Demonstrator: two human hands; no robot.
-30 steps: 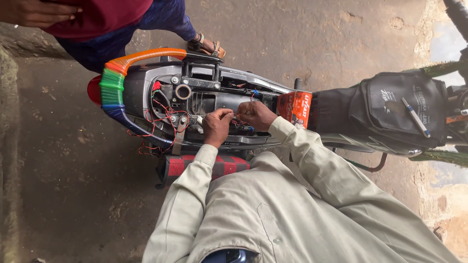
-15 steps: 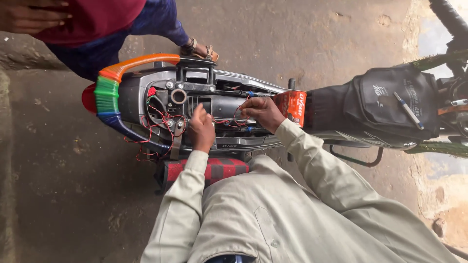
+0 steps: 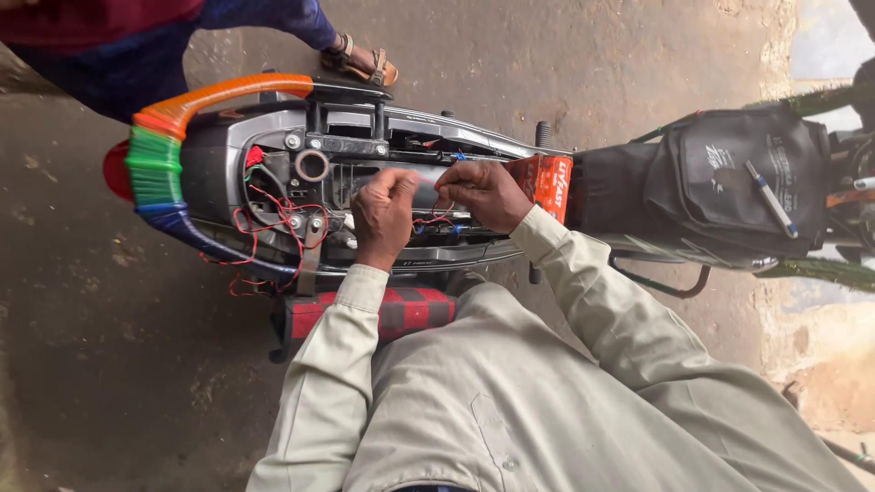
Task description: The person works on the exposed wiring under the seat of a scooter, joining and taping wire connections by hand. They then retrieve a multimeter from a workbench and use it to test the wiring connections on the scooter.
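Item: motorcycle frame (image 3: 273,137), seat off, wiring exposed.

- L hand (image 3: 383,217): clenched in a fist over the open bay; whether it grips anything, can't tell.
- R hand (image 3: 481,193): fingers curled, pinching thin red wires (image 3: 433,220) just below its fingertips, between the two hands.
- Grey tube-shaped part (image 3: 428,182): under and between both sets of fingers, mostly hidden.
- Red wire tangle (image 3: 273,219): left of L knuckles, loops down over frame edge.
- Round ring fitting (image 3: 312,166): near, up-left of L fingers.
- Orange battery (image 3: 547,182): just right of R hand, touching the wrist area.
- Black tank bag (image 3: 729,182) w/ pen: well apart, right of R hand.
- Striped grab rail (image 3: 155,164): far left of L hand.
- Red checked footrest pad (image 3: 401,310): below L wrist.
- Other person's sandalled foot (image 3: 360,62): above frame, apart from both hands.
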